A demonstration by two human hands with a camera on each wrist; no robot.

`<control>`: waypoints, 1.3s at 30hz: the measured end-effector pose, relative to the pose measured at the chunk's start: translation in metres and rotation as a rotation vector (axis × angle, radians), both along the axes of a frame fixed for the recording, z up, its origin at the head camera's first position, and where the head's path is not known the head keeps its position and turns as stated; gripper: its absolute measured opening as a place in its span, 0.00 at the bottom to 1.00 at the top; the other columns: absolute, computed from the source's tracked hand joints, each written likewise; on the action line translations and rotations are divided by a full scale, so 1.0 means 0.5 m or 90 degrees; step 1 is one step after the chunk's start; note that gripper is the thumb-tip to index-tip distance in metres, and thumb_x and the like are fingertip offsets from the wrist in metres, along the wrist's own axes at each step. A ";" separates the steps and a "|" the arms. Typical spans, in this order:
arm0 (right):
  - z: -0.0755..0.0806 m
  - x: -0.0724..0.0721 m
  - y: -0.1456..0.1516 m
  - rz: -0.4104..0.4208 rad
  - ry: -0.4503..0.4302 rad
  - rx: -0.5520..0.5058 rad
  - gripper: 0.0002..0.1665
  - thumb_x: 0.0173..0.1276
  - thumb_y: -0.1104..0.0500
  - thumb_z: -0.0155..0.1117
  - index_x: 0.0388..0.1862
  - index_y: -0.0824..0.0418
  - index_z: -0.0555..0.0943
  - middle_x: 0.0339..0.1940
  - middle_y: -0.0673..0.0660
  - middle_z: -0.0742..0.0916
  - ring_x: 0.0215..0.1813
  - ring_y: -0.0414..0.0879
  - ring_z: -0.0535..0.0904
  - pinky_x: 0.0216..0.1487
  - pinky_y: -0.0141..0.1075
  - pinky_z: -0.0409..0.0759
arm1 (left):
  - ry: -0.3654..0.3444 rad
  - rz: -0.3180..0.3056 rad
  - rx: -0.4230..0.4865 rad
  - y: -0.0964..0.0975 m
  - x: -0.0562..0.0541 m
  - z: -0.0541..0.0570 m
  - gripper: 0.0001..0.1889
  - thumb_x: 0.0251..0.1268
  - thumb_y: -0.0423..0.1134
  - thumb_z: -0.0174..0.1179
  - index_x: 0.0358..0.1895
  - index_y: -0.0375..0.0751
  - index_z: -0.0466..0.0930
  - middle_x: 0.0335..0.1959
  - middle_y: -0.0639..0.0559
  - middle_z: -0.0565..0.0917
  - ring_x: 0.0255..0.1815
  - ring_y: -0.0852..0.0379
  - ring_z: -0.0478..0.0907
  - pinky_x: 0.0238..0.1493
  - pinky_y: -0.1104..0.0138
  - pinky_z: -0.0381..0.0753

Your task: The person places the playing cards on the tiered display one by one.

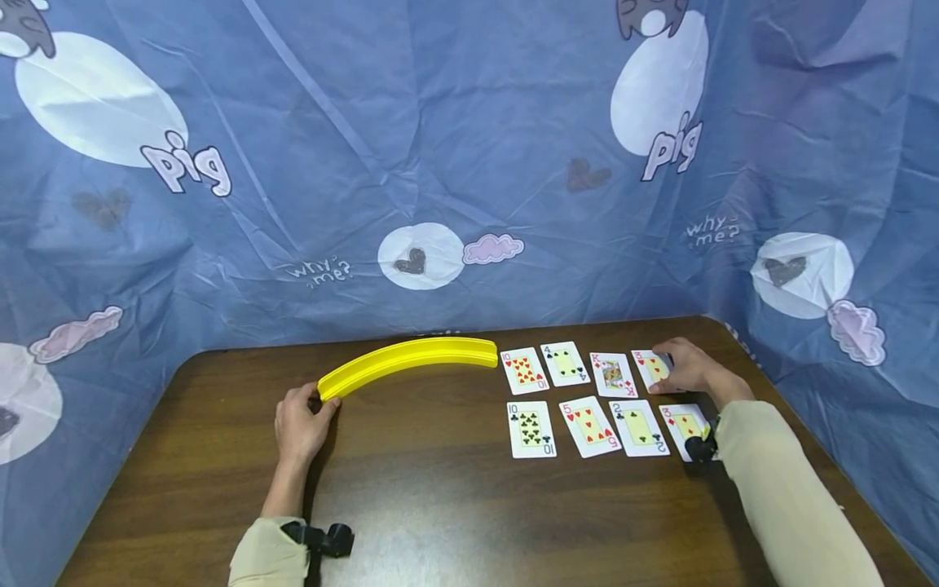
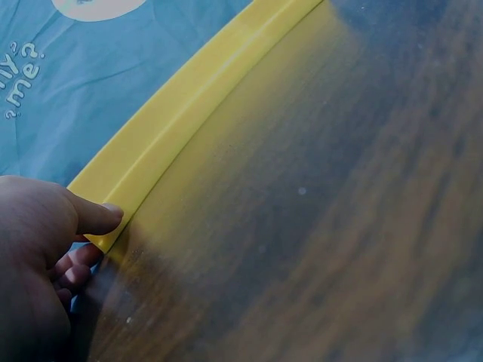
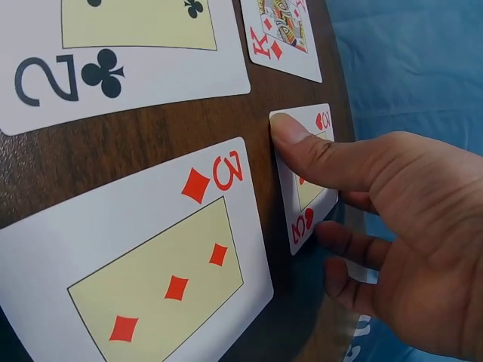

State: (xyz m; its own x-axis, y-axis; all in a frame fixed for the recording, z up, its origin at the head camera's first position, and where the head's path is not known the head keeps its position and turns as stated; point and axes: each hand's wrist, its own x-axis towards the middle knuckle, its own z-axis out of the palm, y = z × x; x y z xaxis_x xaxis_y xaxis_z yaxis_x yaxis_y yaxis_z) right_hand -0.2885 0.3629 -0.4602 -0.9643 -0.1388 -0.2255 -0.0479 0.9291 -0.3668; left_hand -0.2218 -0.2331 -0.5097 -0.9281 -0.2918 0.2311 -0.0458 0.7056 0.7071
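Note:
My left hand (image 1: 299,428) pinches the near left end of a long, curved yellow playing card holder (image 1: 407,357) at the back of the table. In the left wrist view, the thumb (image 2: 106,219) lies over its front face and the fingers curl beneath. At the right end of the back row, my right hand (image 1: 693,371) grips the three of hearts (image 3: 315,124). Its thumb presses one corner while the fingers are at the card's opposite edge; whether the card is off the table I cannot tell. Part of its face is hidden by the thumb.
Two rows of face-up cards lie on the brown wooden table (image 1: 425,505). The king of diamonds (image 1: 614,375) and ten of hearts (image 1: 524,371) are behind; the two of clubs (image 1: 638,428) and three of diamonds (image 1: 678,420) are in front. A blue printed cloth (image 1: 455,163) hangs behind.

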 end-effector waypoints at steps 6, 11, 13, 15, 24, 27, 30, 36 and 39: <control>-0.002 -0.006 -0.004 -0.008 0.003 0.002 0.49 0.49 0.56 0.81 0.66 0.75 0.70 0.67 0.80 0.68 0.69 0.75 0.63 0.72 0.64 0.61 | -0.010 0.000 0.007 -0.001 -0.001 0.000 0.18 0.62 0.35 0.65 0.52 0.27 0.80 0.49 0.29 0.80 0.51 0.34 0.73 0.53 0.44 0.66; -0.005 -0.008 -0.006 -0.003 0.020 -0.003 0.49 0.46 0.58 0.82 0.64 0.77 0.70 0.64 0.80 0.70 0.67 0.74 0.65 0.71 0.63 0.62 | -0.022 -0.001 0.006 -0.002 -0.002 -0.001 0.19 0.63 0.35 0.65 0.54 0.26 0.79 0.51 0.28 0.80 0.53 0.33 0.73 0.56 0.44 0.66; -0.006 -0.009 -0.007 -0.006 0.018 -0.006 0.49 0.46 0.59 0.82 0.65 0.76 0.70 0.63 0.80 0.70 0.66 0.74 0.65 0.71 0.63 0.62 | -0.022 -0.002 0.004 -0.002 -0.002 -0.001 0.20 0.63 0.35 0.65 0.54 0.26 0.79 0.51 0.28 0.80 0.53 0.33 0.73 0.56 0.43 0.66; -0.006 -0.010 -0.009 -0.009 0.015 -0.008 0.50 0.46 0.60 0.82 0.66 0.76 0.69 0.63 0.80 0.70 0.66 0.73 0.65 0.71 0.63 0.62 | -0.019 -0.002 0.002 -0.003 -0.003 -0.001 0.20 0.63 0.35 0.65 0.54 0.26 0.79 0.51 0.27 0.80 0.53 0.33 0.73 0.56 0.43 0.66; 0.000 -0.014 -0.023 -0.014 0.000 0.022 0.52 0.47 0.60 0.81 0.68 0.77 0.67 0.62 0.80 0.71 0.66 0.72 0.66 0.71 0.62 0.63 | -0.020 0.001 0.008 -0.003 -0.001 0.000 0.19 0.63 0.35 0.65 0.54 0.26 0.79 0.50 0.28 0.80 0.52 0.33 0.73 0.56 0.43 0.66; 0.006 -0.013 -0.027 -0.010 0.000 0.043 0.50 0.47 0.59 0.81 0.66 0.78 0.68 0.62 0.80 0.72 0.66 0.72 0.66 0.71 0.61 0.64 | -0.027 0.001 0.010 -0.002 -0.002 0.001 0.19 0.63 0.35 0.65 0.54 0.26 0.79 0.50 0.28 0.80 0.52 0.34 0.73 0.56 0.44 0.65; 0.012 -0.013 -0.030 -0.014 -0.008 0.066 0.49 0.48 0.58 0.81 0.66 0.78 0.69 0.62 0.79 0.73 0.66 0.71 0.66 0.71 0.61 0.64 | -0.035 -0.001 0.011 -0.001 -0.002 0.002 0.20 0.64 0.36 0.65 0.55 0.26 0.79 0.50 0.28 0.79 0.53 0.34 0.72 0.57 0.44 0.65; 0.018 -0.015 -0.042 -0.054 -0.038 0.082 0.49 0.50 0.58 0.81 0.67 0.75 0.69 0.65 0.79 0.70 0.68 0.72 0.65 0.71 0.61 0.64 | -0.029 -0.001 0.008 -0.001 -0.003 0.002 0.19 0.64 0.35 0.65 0.54 0.25 0.79 0.50 0.28 0.80 0.52 0.34 0.72 0.56 0.44 0.65; 0.018 -0.015 -0.042 -0.060 -0.047 0.077 0.51 0.51 0.58 0.81 0.69 0.74 0.66 0.66 0.80 0.68 0.68 0.73 0.65 0.70 0.63 0.64 | -0.023 0.000 0.008 -0.002 -0.002 0.001 0.19 0.63 0.35 0.65 0.53 0.25 0.79 0.50 0.28 0.80 0.52 0.34 0.73 0.56 0.44 0.65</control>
State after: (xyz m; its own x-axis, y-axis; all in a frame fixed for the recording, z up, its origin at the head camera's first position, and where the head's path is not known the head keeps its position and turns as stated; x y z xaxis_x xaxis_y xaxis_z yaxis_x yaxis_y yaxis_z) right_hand -0.2959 0.3417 -0.4511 -0.9520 -0.0164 -0.3058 0.0642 0.9656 -0.2518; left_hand -0.2228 -0.2342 -0.5093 -0.9357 -0.2953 0.1929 -0.0724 0.6961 0.7142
